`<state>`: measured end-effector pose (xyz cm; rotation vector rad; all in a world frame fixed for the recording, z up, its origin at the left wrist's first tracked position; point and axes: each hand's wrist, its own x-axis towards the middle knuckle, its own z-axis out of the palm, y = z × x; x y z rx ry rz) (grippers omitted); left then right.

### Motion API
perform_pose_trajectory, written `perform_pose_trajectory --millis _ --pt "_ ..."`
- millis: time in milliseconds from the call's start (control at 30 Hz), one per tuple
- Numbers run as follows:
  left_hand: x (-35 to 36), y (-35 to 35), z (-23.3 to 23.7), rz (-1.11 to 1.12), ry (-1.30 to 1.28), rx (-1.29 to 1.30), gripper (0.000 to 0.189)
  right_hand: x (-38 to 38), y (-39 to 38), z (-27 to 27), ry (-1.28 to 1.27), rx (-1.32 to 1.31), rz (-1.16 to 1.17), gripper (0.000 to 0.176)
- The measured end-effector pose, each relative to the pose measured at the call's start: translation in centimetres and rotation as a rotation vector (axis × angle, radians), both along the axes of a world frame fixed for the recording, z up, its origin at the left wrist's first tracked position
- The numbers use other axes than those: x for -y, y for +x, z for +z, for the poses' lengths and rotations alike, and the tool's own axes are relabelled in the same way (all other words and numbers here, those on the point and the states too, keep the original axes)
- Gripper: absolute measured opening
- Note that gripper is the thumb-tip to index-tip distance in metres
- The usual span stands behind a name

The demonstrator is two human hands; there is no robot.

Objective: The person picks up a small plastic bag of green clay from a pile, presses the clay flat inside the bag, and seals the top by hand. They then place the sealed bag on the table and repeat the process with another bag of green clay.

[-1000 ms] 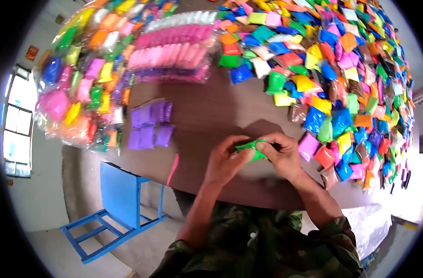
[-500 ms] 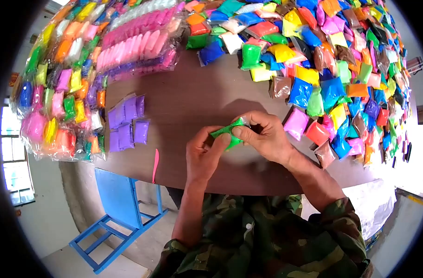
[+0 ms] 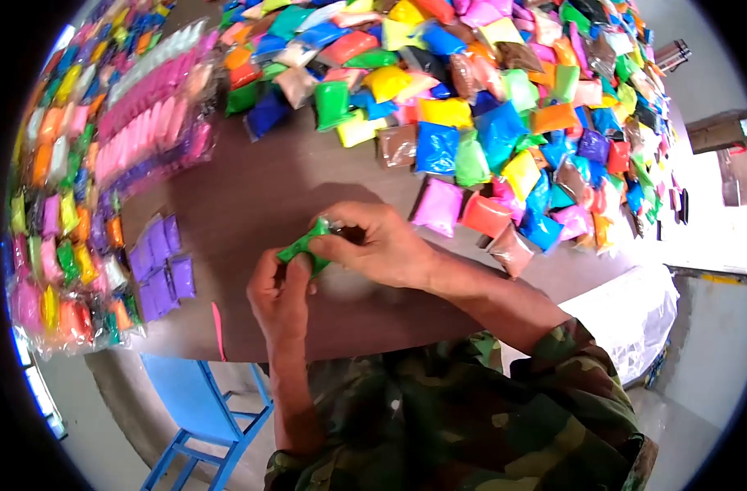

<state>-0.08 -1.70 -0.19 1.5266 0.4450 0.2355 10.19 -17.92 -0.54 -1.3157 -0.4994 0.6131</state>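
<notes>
Both hands meet above the brown table, pinching one small green packet [image 3: 306,245] between them. My left hand [image 3: 282,293] holds its lower left end with thumb and fingers. The upper right end, with some clear wrapper, is in my right hand [image 3: 372,244]. Left of the hands lie several purple packets [image 3: 161,266] in a small group, and a thin pink strip [image 3: 218,330] lies near the table's front edge.
A large heap of coloured packets [image 3: 488,131] covers the back and right of the table [image 3: 251,180]. Bagged pink packs [image 3: 148,123] and more coloured packs [image 3: 63,237] lie at the left. A blue chair [image 3: 193,401] stands in front.
The camera view has turned and shifted right, so the table's things appear further left. Both hands still hold the green packet, which is now tilted more steeply.
</notes>
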Motion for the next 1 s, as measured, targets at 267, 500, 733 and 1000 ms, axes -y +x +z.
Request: perform_pose_trajectory --millis 267,500,733,1000 --pt "0.5 0.5 1.4 -0.044 -0.056 0.000 0.019 0.3 0.4 0.4 0.021 -0.086 0.000 0.022" --pt "-0.2 0.5 0.5 -0.034 -0.066 -0.016 0.012 0.0 0.1 0.5 0.014 -0.007 -0.045 0.020" --pt "0.2 0.7 1.5 -0.003 -0.103 -0.035 0.022 0.2 0.4 0.3 0.009 -0.028 0.018 0.017" --pt "-0.7 0.1 0.0 0.007 -0.043 -0.021 0.019 0.4 0.2 0.7 -0.102 0.145 0.025 0.018"
